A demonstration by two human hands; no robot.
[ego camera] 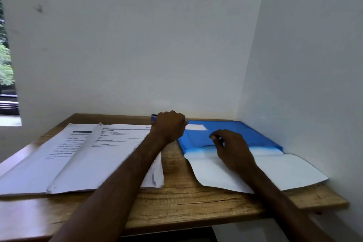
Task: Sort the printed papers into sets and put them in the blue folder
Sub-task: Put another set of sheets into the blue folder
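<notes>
Papers [110,153]: two overlapping printed stacks at my 10 o'clock on wooden desk [196,202], none visibly filed. Blue folder [197,139] at 1 o'clock, flap [284,171] open. My left hand [169,125] curled at 12 beside small blue object [153,118], grip unclear; right hand [233,151] rests loosely bent on folder mouth. Filing seemingly barely begun.

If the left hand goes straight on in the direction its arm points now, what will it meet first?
Most likely the white wall behind the table; the left hand is at the far edge. A small blue thing lies at its side, not ahead. Depth is unclear.
</notes>
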